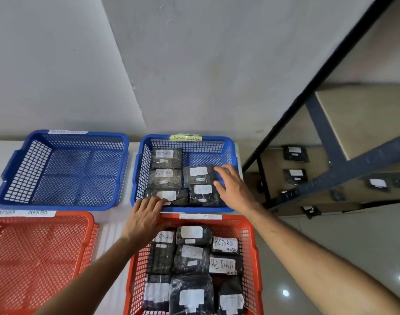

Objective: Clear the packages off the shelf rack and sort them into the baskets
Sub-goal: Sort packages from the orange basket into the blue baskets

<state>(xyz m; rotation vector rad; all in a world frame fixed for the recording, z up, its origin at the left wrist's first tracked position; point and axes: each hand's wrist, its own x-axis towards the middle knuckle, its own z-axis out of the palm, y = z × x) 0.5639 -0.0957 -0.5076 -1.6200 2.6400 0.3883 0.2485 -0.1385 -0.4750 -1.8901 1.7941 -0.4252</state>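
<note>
Four mesh baskets lie on a white surface. The far right blue basket [231, 148] holds several black packages with white RETURN labels. My right hand [232, 188] hovers over its right side, fingers spread, fingertips touching a package [199, 175]. My left hand [146, 218] rests flat on the blue basket's near rim, fingertips on the front package [182, 196]. The near right orange basket [251, 242] is packed with several black labelled packages. The shelf rack [344, 164] stands to the right, with several black packages [294, 153] on its lower shelves.
The far left blue basket [19, 160] and the near left orange basket [87, 242] hold nothing. Paper labels sit on each basket's far rim. A grey wall rises behind. Glossy tiled floor [331, 258] lies between the baskets and the rack.
</note>
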